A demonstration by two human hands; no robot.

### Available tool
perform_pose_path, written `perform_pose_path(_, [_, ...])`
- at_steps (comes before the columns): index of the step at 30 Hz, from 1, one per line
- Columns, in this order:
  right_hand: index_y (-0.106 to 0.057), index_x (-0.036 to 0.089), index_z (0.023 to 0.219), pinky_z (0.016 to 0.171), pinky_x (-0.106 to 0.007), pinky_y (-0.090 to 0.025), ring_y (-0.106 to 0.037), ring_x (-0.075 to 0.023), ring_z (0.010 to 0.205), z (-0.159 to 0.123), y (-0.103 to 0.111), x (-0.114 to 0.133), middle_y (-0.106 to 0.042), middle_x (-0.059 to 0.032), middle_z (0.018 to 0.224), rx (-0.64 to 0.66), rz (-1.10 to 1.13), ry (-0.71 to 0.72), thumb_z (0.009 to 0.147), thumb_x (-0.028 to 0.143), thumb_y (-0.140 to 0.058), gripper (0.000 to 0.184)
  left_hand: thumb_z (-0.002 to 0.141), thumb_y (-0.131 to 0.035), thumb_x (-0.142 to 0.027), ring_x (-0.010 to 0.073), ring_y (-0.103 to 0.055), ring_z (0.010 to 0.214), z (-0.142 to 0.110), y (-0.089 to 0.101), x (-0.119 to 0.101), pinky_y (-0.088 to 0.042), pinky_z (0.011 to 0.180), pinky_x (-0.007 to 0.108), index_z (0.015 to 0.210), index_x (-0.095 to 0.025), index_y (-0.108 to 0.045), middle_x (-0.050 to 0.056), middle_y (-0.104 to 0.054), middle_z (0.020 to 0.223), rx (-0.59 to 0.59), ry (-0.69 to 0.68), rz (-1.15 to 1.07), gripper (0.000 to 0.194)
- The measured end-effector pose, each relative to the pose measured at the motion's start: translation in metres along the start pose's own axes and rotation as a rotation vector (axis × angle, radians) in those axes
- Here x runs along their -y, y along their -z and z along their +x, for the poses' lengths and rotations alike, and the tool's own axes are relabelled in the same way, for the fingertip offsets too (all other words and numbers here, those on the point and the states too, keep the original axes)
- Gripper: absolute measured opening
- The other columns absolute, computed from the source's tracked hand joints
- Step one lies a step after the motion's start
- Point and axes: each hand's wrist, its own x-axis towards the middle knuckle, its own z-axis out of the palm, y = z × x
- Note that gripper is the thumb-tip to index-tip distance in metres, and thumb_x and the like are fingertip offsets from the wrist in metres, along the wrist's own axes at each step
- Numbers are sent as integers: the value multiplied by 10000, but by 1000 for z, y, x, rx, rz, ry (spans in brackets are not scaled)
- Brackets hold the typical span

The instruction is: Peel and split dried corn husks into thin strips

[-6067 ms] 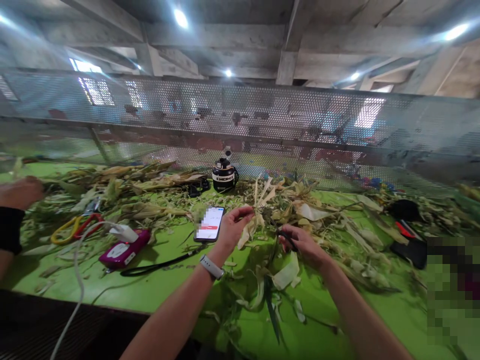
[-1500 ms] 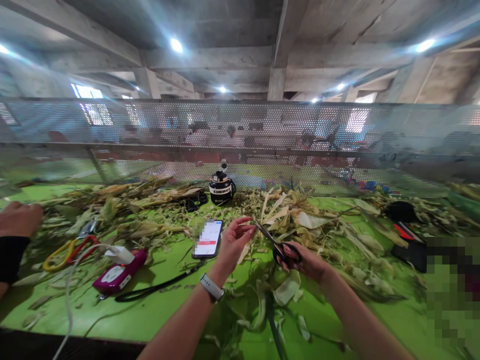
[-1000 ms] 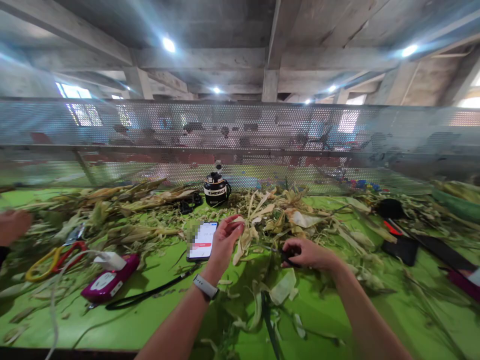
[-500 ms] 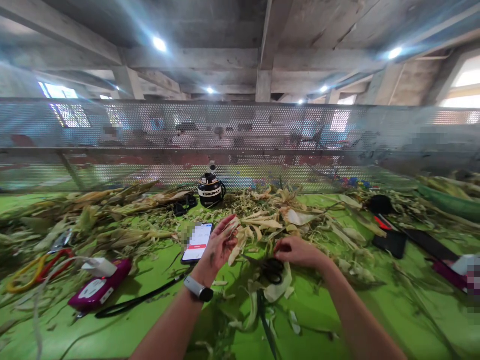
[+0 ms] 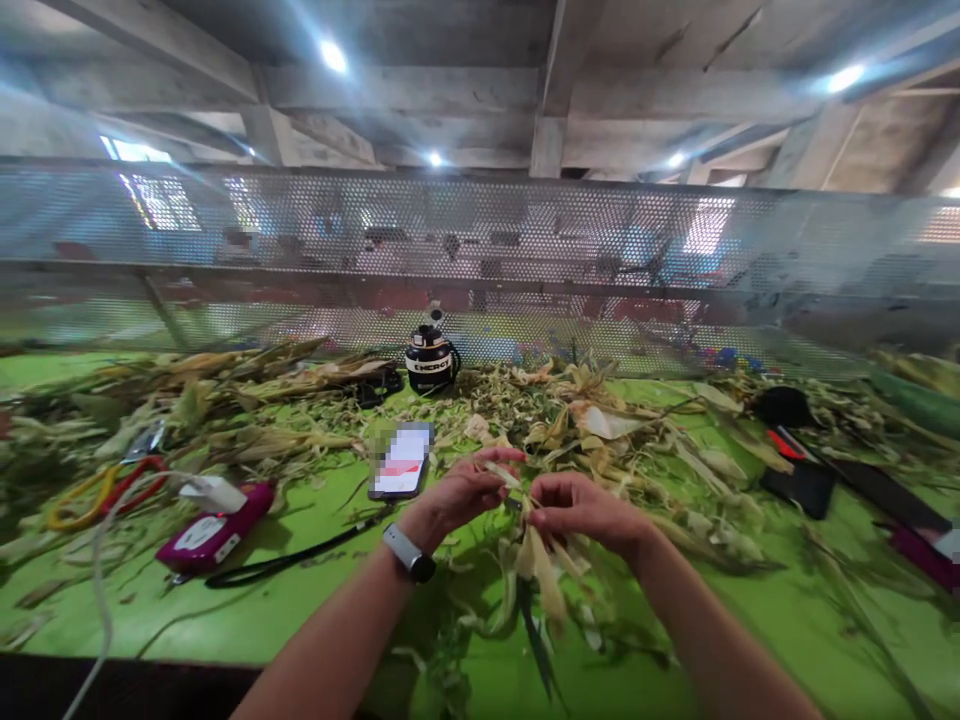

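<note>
My left hand [image 5: 474, 490], a watch on its wrist, is closed lightly on the pale upper end of a bunch of corn husk strips [image 5: 544, 575]. Close beside it, my right hand [image 5: 581, 508] pinches the same bunch between thumb and fingers. The strips fan downward below both hands toward the green tabletop [image 5: 337, 640]. Under them lies a dark green leaf strip [image 5: 534, 640] among husk scraps. The black-handled scissors seen earlier are hidden behind the husks and hands. A phone [image 5: 403, 460] with a lit screen lies just beyond my left hand.
Heaps of husks [image 5: 247, 400] spread along the table's back. A black ENERGY bottle [image 5: 431, 362] stands before a perforated metal screen [image 5: 495, 230]. At left are a purple power bank [image 5: 217, 530] with a white cable and yellow-red scissors [image 5: 94, 497]. A black case [image 5: 799, 487] lies right.
My left hand has moved right with the husk strips, and my right hand has closed on them. The husks now hang over the place where the black scissors lay. The view has shifted slightly.
</note>
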Motion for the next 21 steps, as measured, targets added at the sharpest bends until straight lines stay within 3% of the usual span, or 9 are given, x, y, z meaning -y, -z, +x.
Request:
perform_pose_path(3, [-561,151,660,435,-181,-330,-429,-55,438,7,0,0,-547,43,539,-272,71,73,651,503,-719,386,623,-703,-81,88,-617,671,9,2,3,-468,618,171,890,-133,-650,44,-686,817,-266,-100,-129,277])
perform_pose_path(6, [-570,155,627,447,-197,-374,-443,-65,439,12,2,1,-527,46,519,-506,53,175,664,519,-699,387,636,-655,-30,98,-633,745,13,3,4,-474,703,192,856,-145,-644,44,-694,849,-446,-117,-113,248])
perform_pose_path(8, [-596,155,626,471,-217,-422,-488,-84,459,14,3,0,-551,33,537,-535,-8,187,665,526,-688,385,661,-673,-92,109,-633,761,11,1,5,-469,718,211,876,-149,-657,48,-697,862,-404,-119,-17,223])
perform_pose_path(11, [-633,158,671,500,-240,-477,-554,-117,504,17,1,-6,-610,10,608,-489,-104,191,686,523,-659,366,700,-704,-296,141,-621,790,5,-6,7,-461,754,254,878,-144,-680,59,-695,865,-226,-200,242,235])
perform_pose_path(17, [-640,162,735,508,-240,-497,-574,-130,519,17,-2,-13,-642,-15,637,-564,-293,236,776,452,-578,299,632,-760,-338,177,-590,830,-1,-14,6,-448,771,282,836,-164,-714,67,-675,838,-160,-605,897,272])
perform_pose_path(21, [-626,163,703,501,-222,-455,-557,-124,521,15,-2,-11,-636,-18,628,-600,-469,310,806,435,-545,302,680,-709,-389,156,-594,735,1,-12,7,-451,668,260,902,-137,-698,78,-677,835,-44,-453,811,337])
